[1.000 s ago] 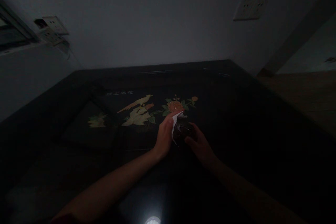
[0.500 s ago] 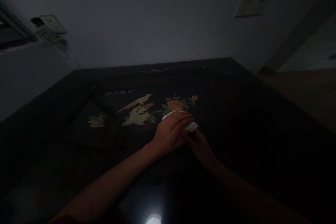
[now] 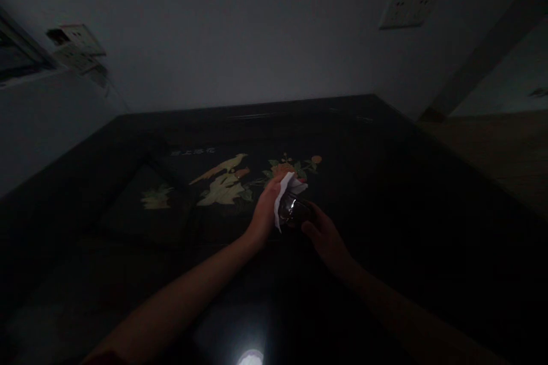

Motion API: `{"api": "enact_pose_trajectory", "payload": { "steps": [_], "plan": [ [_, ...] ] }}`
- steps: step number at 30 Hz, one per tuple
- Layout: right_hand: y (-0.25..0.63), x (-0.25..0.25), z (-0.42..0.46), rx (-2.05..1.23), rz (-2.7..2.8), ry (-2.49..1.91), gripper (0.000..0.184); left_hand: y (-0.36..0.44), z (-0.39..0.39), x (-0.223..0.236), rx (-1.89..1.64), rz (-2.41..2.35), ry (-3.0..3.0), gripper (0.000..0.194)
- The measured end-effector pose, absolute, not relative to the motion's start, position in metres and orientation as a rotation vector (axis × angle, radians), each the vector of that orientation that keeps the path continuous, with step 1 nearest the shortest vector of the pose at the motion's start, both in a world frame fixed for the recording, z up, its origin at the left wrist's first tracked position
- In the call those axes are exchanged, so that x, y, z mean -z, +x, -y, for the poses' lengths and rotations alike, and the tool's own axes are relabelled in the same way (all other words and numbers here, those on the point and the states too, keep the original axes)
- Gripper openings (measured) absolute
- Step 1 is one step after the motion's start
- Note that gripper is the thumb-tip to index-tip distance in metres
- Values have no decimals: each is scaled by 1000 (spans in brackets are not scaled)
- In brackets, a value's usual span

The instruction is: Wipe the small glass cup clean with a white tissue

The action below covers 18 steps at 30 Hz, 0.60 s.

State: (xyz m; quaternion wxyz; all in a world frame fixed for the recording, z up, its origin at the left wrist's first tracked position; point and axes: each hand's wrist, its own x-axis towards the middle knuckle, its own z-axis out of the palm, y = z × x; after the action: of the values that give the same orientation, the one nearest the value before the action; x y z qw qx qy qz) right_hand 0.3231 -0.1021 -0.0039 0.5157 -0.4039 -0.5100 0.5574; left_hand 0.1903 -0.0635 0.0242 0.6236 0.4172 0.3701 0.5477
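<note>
Clearly, in the head view, the two hands meet over the middle of a dark, glossy desk (image 3: 240, 296), nearer to one another than to any of its visible edges. The left hand (image 3: 264, 205) is closed around a white tissue (image 3: 283, 189), which lies between the palm and the left end of a dark, shiny object (image 3: 295, 209); most of the left fingertips are hidden behind it. The right hand (image 3: 327, 235) is clamped on the object's right end, thumb on the near side and fingers wrapped over the far side. The object is rounded and catches a small bright glint; what it is, and whether it touches the desktop, I cannot tell.

Just beyond the hands, toward the far edge, a coloured flower design (image 3: 284, 170) is set into the desktop, partly covered by the tissue. A bird design (image 3: 222, 167) stands left of it, with pale written characters (image 3: 192, 151) toward the far left corner. Near the bottom of the view a round, bright reflection (image 3: 250, 357) shows on the surface.

The far edge runs along a grey wall (image 3: 240, 28). A double socket (image 3: 407, 10) is mounted above the far right corner, and another socket (image 3: 83, 40) above the far left corner.
</note>
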Motion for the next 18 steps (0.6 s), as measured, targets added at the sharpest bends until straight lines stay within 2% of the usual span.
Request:
{"api": "enact_pose_trajectory", "payload": {
  "steps": [3,6,12,18],
  "plan": [
    [323,6,102,-1374,1225,-942,57,193,59,-25,-1147,-851,849,40],
    [322,7,102,-1405,1230,-946,56,189,60,-28,-1136,-876,1008,44],
    [321,5,103,-1344,1217,-1004,53,179,73,-36,-1251,-992,1891,37],
    [320,4,103,-1320,1235,-1087,46,178,75,-42,-1123,-934,2471,33]
  ]
}}
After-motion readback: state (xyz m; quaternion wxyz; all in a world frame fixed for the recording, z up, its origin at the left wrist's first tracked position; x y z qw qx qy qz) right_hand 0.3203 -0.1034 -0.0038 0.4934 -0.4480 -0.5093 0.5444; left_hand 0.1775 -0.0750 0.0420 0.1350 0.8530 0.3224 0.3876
